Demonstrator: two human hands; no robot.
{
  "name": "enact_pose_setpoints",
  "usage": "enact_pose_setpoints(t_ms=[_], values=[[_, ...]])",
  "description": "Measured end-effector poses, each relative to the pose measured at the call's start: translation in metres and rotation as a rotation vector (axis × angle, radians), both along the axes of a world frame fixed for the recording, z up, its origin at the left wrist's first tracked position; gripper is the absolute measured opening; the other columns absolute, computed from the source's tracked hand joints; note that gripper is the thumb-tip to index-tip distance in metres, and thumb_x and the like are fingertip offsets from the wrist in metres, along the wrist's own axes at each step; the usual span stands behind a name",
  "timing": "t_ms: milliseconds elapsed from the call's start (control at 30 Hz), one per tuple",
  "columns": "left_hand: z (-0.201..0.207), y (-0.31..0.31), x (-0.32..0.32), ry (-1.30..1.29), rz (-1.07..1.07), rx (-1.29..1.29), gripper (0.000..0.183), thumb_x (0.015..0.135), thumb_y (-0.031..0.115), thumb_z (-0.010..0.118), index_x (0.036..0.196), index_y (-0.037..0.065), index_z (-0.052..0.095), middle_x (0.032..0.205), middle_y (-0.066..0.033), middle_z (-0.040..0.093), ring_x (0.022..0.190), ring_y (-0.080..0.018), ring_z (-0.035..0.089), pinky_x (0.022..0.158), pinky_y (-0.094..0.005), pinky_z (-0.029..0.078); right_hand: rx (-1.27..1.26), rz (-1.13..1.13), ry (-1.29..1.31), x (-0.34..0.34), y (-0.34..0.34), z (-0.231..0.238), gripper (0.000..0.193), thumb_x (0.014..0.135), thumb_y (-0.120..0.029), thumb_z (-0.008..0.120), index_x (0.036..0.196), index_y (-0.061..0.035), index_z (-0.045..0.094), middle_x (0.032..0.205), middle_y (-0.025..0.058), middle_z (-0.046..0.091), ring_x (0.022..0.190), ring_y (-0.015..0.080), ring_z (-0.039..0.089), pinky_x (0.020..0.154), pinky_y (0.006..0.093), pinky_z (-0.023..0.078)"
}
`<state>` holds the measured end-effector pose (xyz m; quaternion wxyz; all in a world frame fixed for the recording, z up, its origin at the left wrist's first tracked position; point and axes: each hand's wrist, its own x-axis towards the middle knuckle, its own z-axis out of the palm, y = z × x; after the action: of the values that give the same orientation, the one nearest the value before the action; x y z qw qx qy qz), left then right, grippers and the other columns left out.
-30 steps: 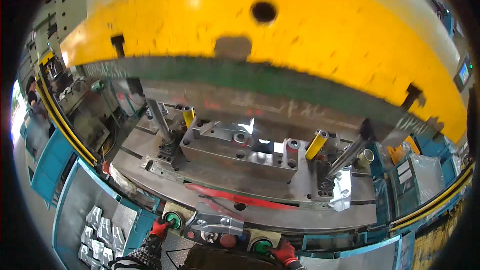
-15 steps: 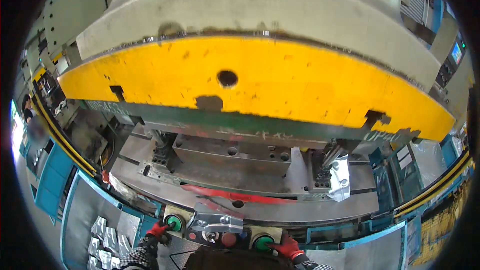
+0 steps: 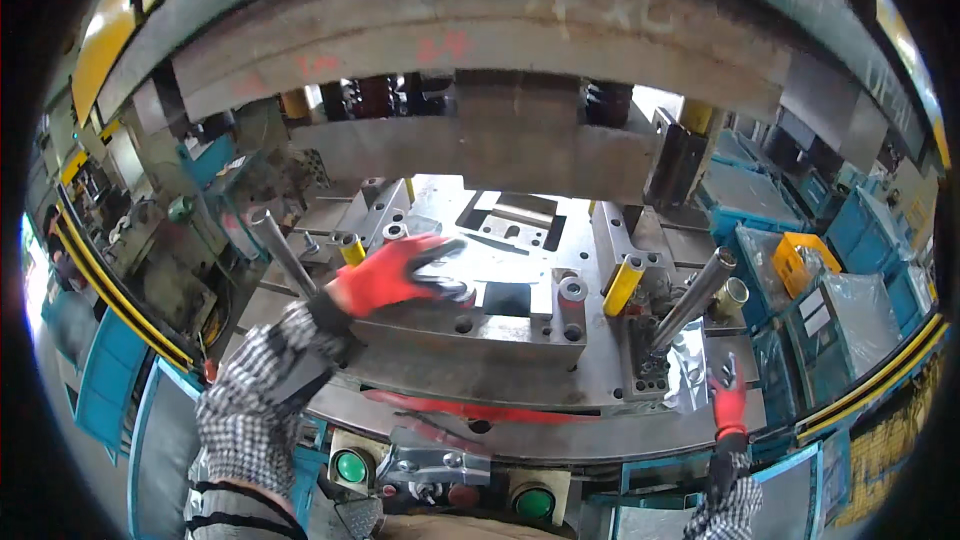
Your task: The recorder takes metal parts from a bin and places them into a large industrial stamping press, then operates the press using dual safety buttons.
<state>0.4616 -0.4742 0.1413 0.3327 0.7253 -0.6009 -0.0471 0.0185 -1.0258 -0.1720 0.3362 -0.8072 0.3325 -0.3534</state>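
Note:
My left hand (image 3: 395, 275), in a red glove with dark fingertips, reaches forward over the lower die (image 3: 470, 345) of a press. Its fingers are stretched and apart, slightly blurred, with nothing visible in them. Off to the right, my right hand (image 3: 729, 398), gloved alike, has its fingers spread beside a shiny formed sheet-metal part (image 3: 686, 370) on the press bed. Whether the fingers touch that part I cannot tell. Above the die hangs the raised upper die (image 3: 470, 155). Another bent metal part (image 3: 438, 458) lies on the control panel between two green push buttons (image 3: 351, 466).
Steel guide posts (image 3: 692, 302) and yellow pins (image 3: 624, 286) stand up around the die. A red strip (image 3: 480, 410) runs along the bed's front. Blue-framed tables (image 3: 160, 440) flank me, and an orange crate (image 3: 803, 258) sits at the right.
The press's upper part has risen, opening the space over the lower die. Both hands have left the green buttons: the left moved forward over the die, the right moved right toward the sheet-metal part.

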Motion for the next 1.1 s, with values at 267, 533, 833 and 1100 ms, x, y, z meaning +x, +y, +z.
enact_pose_setpoints(t_ms=[267,533,833,1100], values=[[-0.083,-0.158,0.126,-0.147,-0.034,0.856,0.134,0.068,0.058,0.097,0.17,0.006,0.028,0.173,-0.0239,0.031,0.161,-0.0381,0.03,0.131,-0.0454,0.03,-0.019,-0.016,0.715,0.088,0.016,-0.024,0.158,0.059,-0.07,0.095,0.169,0.007,0.011,0.172,0.03,0.028,0.158,0.0425,0.035,0.129,0.0474,0.033],[-0.093,-0.188,0.125,0.023,-0.201,0.678,0.119,0.066,0.035,0.102,0.163,0.002,0.042,0.152,-0.0189,0.063,0.138,-0.0275,0.06,0.117,-0.038,0.048,-0.172,0.007,0.551,0.064,-0.026,-0.062,0.158,0.057,-0.063,0.099,0.166,0.0126,0.014,0.17,0.03,0.032,0.155,0.0419,0.039,0.129,0.0425,0.034],[0.022,-0.102,0.02,-0.359,-0.075,0.2,0.129,0.063,0.052,0.099,0.164,0.001,0.038,0.156,-0.0242,0.054,0.142,-0.039,0.054,0.119,-0.0473,0.043,0.055,0.093,0.509,0.091,-0.008,-0.032,0.153,0.057,-0.062,0.1,0.164,0.0132,0.021,0.159,0.0334,0.047,0.147,0.0439,0.05,0.122,0.0444,0.043],[-0.039,0.003,-0.127,-0.036,-0.357,0.412,0.127,0.064,0.056,0.097,0.161,-0.002,0.039,0.144,-0.0262,0.057,0.133,-0.0447,0.056,0.114,-0.0537,0.043,-0.112,0.049,0.672,0.066,-0.05,-0.051,0.145,0.064,-0.057,0.097,0.169,0.0031,0.016,0.162,0.0352,0.043,0.148,0.0475,0.048,0.121,0.049,0.044]])
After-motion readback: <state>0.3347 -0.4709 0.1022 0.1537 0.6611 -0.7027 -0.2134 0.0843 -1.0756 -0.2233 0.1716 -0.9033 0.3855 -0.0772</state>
